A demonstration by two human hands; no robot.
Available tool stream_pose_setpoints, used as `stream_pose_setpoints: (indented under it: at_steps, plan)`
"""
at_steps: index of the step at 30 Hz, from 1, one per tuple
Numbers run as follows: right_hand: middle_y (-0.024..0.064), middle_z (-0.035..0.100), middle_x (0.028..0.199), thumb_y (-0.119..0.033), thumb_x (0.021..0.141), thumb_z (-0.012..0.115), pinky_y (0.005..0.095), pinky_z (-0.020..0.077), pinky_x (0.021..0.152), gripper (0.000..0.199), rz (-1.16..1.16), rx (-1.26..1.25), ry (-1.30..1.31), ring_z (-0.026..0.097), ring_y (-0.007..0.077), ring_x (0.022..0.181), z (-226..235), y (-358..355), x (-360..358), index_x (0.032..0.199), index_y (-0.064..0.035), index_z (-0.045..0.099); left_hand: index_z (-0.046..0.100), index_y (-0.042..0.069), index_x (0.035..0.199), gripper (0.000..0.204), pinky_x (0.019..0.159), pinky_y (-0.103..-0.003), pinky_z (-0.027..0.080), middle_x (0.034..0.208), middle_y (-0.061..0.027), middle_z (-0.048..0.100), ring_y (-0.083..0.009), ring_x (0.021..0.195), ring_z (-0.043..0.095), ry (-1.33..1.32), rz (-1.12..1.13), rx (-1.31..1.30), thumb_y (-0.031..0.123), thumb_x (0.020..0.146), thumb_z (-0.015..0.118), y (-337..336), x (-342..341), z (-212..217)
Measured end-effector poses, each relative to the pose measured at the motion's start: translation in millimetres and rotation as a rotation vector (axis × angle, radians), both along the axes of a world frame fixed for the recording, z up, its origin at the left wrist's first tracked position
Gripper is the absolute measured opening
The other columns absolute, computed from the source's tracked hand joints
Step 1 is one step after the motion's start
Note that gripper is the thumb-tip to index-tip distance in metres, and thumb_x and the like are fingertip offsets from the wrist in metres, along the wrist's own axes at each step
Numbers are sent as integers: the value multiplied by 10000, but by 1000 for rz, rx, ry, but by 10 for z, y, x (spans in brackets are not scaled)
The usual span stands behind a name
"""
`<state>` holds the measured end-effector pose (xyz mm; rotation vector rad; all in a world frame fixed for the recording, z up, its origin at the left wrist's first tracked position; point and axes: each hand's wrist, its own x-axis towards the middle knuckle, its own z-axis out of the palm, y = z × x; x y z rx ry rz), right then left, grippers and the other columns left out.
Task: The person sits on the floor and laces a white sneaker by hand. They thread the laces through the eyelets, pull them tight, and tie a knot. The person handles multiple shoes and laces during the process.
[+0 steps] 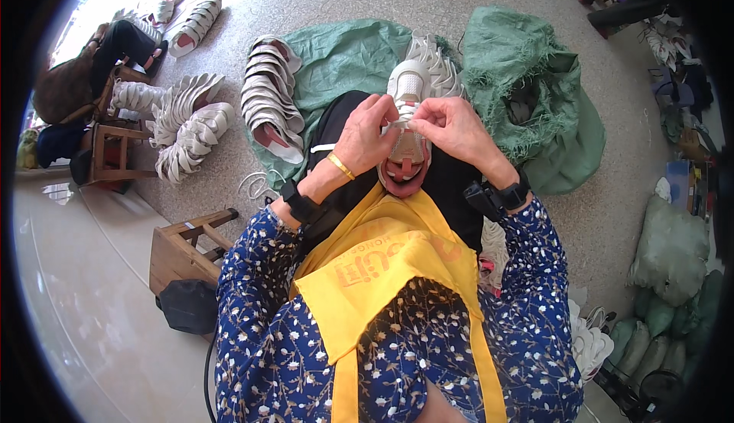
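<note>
A white and pale-grey sneaker [407, 80] lies over my lap, toe pointing away and its reddish-pink collar near my yellow apron. White lacing crosses its front over the tongue. My left hand [365, 137] is closed at the left side of the eyelets, thumb and fingers pinched together on the shoelace. From the right, my right hand [459, 131] pinches the shoelace between thumb and forefinger above the tongue. The fingertips of both hands nearly meet; the exact lace ends are too small to make out. Beyond the toe lie more white shoes [437, 69] with loose laces.
A nested stack of white shoe uppers [271, 94] rests on green sheeting [344, 52] at the left. An open green sack [527, 63] stands at the right. Wooden stools [180, 255], more shoe stacks [195, 136] and a seated person's legs [130, 44] are farther left.
</note>
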<state>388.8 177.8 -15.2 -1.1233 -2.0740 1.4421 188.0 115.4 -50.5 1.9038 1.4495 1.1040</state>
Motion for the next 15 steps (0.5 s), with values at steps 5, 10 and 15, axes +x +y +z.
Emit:
stream_pose_setpoints:
  at_steps: [5, 10, 15]
  plan:
    - [183, 701, 832, -101, 884, 669, 383, 538, 642, 123, 41, 358, -183, 708, 305, 745, 292, -88, -54, 912, 18, 658, 568, 26, 887, 145, 623, -395, 471, 830, -114, 555, -316, 717, 585, 134, -2, 164, 14, 777, 662, 82, 36, -134]
    - [174, 655, 879, -99, 899, 656, 460, 539, 669, 121, 64, 687, -170, 671, 385, 809, 257, -93, -80, 949, -5, 598, 562, 32, 920, 181, 629, -449, 475, 837, -141, 546, -370, 736, 588, 138, 18, 97, 37, 775, 670, 79, 92, -83]
    - [175, 639, 896, -87, 905, 648, 458, 544, 678, 124, 94, 743, -176, 663, 391, 791, 241, -173, -77, 971, 1, 589, 550, 34, 1038, 290, 647, -470, 500, 894, -155, 536, -386, 764, 605, 292, 102, 136, 57, 776, 671, 68, 222, -53]
